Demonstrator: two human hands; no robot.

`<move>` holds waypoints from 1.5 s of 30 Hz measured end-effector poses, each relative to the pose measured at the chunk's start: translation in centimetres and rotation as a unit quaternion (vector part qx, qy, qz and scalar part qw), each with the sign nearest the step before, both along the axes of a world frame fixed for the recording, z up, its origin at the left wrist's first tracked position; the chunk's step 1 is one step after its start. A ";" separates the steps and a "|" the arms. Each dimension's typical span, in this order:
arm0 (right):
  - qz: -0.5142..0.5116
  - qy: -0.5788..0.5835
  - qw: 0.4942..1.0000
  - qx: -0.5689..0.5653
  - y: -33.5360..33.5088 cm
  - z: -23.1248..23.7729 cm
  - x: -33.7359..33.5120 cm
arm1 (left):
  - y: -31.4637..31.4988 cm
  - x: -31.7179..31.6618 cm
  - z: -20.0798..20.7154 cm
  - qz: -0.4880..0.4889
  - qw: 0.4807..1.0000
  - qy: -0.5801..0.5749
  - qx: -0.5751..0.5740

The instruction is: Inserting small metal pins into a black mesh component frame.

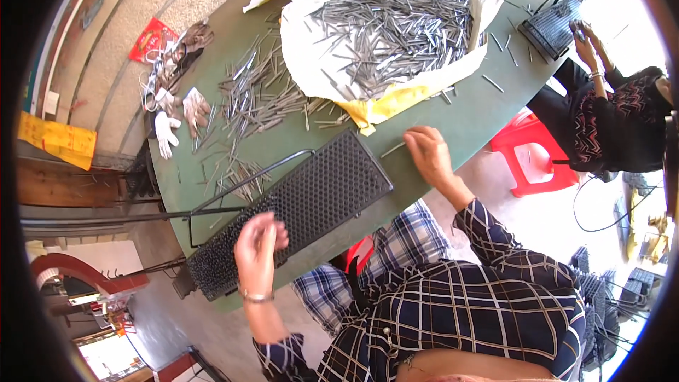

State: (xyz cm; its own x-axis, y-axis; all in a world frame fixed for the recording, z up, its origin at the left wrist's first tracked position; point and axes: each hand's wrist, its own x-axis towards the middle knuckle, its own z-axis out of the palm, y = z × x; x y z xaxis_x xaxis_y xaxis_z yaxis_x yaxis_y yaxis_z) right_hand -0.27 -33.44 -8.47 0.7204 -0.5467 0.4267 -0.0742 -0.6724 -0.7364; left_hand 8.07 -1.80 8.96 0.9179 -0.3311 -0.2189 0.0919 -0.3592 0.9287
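Observation:
A long black rack (329, 187) with a grid of small holes lies slantwise at the table's near edge. Its left part bristles with dark upright pieces, while the right part shows bare holes. Over the middle of the rack is my left hand (258, 244), fingers curled in and slightly blurred; whatever they hold is hidden. To the right of the rack, my right hand (430, 155) pinches the end of a thin metal rod (392, 149) just above the table. Many loose metal rods (265, 95) lie scattered beyond the rack.
A white sack (311, 64) with yellow edging holds a heap of metal rods on the green table (460, 110). Gloves (166, 133) lie at the left edge. A bent metal bar (247, 180) spans the rack. At right, another person (615, 117) works at a similar rack (552, 28); a red stool (534, 155) stands nearby.

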 end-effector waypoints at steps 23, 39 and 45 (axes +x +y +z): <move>0.064 0.152 0.968 -0.192 -29.0 1.5 30.4 | -38.9 33.7 -16.2 0.036 0.946 0.290 -0.139; -0.007 0.334 0.914 -0.230 -31.2 1.3 36.7 | -48.5 35.2 -15.2 -0.110 0.952 0.279 -0.063; 0.010 0.329 0.924 -0.195 -27.9 1.4 31.7 | -48.6 34.6 -24.3 -0.124 0.987 0.044 0.096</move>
